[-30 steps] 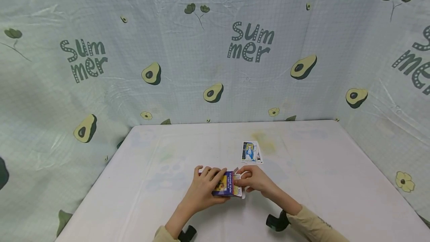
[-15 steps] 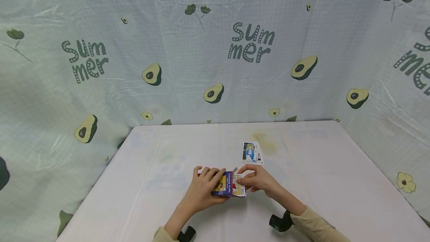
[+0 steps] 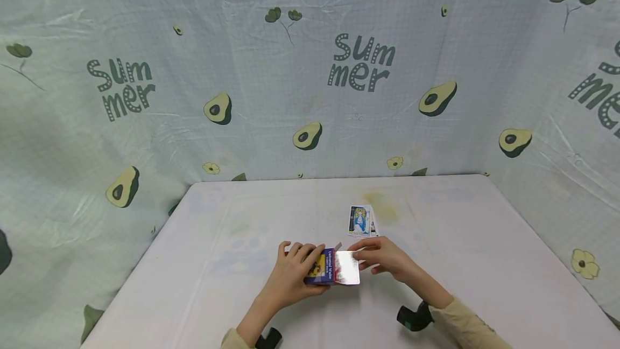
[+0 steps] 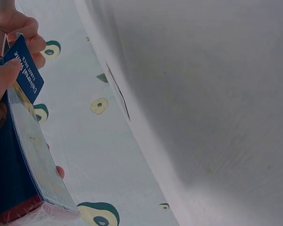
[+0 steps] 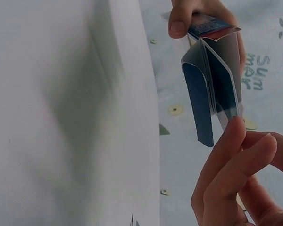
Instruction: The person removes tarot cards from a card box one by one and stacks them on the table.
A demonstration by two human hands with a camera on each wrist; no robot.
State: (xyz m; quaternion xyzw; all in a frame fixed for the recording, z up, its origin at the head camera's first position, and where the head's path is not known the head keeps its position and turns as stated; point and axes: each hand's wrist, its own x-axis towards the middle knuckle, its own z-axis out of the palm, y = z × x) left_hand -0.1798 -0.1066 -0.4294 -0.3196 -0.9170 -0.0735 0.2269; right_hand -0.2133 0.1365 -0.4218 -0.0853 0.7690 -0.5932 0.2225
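Note:
My left hand [image 3: 291, 274] grips a purple-blue tarot card box [image 3: 328, 267] from the left, held over the table with its mouth to the right. A tarot card [image 3: 347, 269] juts from that mouth, its face washed out by glare. The thumb and fingertips of my right hand [image 3: 382, 257] pinch the card's far right corner. In the right wrist view, the box's dark blue flap [image 5: 198, 104] hangs folded out beside the card [image 5: 221, 84]. The left wrist view shows the box [image 4: 12, 165] under my left thumb. How many cards remain inside is hidden.
Just beyond my right hand, a couple of overlapping tarot cards [image 3: 359, 221] lie face up on the white-covered table [image 3: 271, 203]. A patterned cloth [image 3: 261, 79] hangs behind and at both sides. Black wrist mounts [image 3: 414, 318] sit below both wrists.
My right hand has shifted right, drawing the card farther out of the box. Its printed face, visible half a second ago, now shows glare. My left hand keeps the box almost still.

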